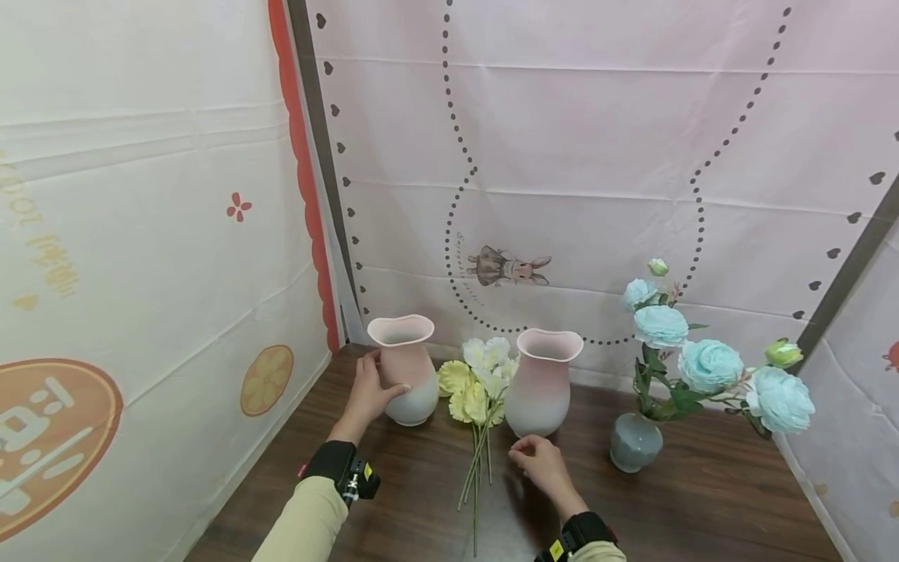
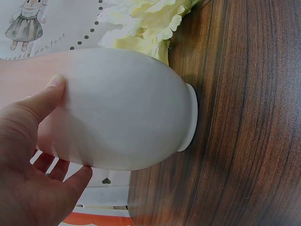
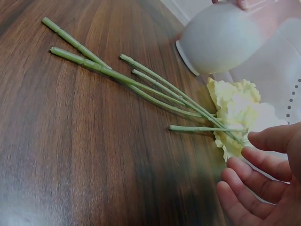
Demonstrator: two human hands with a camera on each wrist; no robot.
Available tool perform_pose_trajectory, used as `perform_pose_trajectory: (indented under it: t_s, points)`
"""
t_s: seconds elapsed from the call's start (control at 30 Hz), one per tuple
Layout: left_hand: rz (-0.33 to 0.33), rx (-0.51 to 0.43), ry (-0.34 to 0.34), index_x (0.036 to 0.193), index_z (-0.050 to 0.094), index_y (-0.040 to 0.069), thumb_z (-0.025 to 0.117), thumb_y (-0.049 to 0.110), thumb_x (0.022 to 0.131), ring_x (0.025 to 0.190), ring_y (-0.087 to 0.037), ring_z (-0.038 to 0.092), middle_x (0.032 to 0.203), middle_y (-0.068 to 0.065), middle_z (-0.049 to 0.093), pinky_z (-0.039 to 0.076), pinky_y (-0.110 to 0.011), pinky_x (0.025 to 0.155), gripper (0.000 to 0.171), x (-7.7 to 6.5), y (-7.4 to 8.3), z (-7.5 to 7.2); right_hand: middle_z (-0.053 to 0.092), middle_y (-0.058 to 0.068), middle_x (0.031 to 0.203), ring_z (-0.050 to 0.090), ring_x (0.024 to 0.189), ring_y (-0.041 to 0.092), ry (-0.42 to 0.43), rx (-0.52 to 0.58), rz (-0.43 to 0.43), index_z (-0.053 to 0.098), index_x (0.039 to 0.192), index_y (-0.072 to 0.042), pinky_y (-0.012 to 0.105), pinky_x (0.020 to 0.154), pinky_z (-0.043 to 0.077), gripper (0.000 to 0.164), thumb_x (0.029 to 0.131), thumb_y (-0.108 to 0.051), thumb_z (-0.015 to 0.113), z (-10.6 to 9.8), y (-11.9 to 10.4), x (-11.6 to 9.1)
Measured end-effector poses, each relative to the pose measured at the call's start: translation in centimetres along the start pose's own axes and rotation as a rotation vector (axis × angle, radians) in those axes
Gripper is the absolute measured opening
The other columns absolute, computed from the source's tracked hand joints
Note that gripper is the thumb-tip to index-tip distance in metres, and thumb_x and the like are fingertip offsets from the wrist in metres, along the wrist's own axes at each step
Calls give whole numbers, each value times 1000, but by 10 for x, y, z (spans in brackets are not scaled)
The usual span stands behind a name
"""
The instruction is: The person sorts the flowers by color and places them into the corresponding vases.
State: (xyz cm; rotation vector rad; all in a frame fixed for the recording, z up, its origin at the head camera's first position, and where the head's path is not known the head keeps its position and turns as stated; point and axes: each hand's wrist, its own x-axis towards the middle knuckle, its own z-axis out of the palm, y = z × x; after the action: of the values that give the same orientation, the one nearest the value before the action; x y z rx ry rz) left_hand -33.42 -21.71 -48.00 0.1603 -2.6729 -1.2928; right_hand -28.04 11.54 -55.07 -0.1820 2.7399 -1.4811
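A pink-and-white vase (image 1: 414, 386) with a wavy rim stands upright at the left. My left hand (image 1: 368, 394) grips its side, the thumb in front and the fingers curled round the far side, as the left wrist view confirms. Between this vase and a matching second vase (image 1: 539, 390) lie yellow flowers (image 1: 467, 398) and white flowers (image 1: 486, 357), their green stems (image 3: 155, 87) pointing toward me. Just in front of the second vase is my right hand (image 1: 548, 468), fingers loosely bent, beside the stems and holding nothing.
To the right, a small grey-blue vase (image 1: 635, 449) holds several light-blue flowers (image 1: 709, 365) that spread widely rightward. The dark wooden table (image 1: 702, 507) is bounded by a pale printed cloth (image 1: 597, 234) behind and another cloth (image 1: 175, 273) at the left.
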Motion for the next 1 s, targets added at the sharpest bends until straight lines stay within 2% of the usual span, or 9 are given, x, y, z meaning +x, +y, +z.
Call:
perform_pose_trajectory:
  t_s: [0.17,0.3,0.53,1.0]
  points:
    - [-1,6,2,151,18,0,79,20,84,145,-44,31,150,-26,25,30,-54,123,92,0,0,-1,70,7,84,65,67,17,-8,21,14,69,94,-2,23,55,54,11,90,-12,70,4,-3,3]
    - [-7,-1,5,151,18,1,79,19,84,146,-44,30,150,-25,24,29,-54,123,92,0,-1,-1,69,6,82,64,66,14,-15,37,40,68,95,-1,23,56,55,11,90,-11,69,7,-5,5]
    - [-4,1,10,151,19,1,80,20,84,145,-44,31,150,-25,25,30,-54,123,92,0,-3,0,69,9,85,65,72,17,-38,99,77,68,98,2,32,62,61,14,91,-9,68,13,-4,10]
    - [1,-2,15,151,20,1,80,20,83,145,-43,32,150,-25,25,29,-54,123,92,2,-3,3,71,14,90,66,74,13,-32,148,126,68,101,5,29,63,62,16,91,-6,67,27,-3,19]
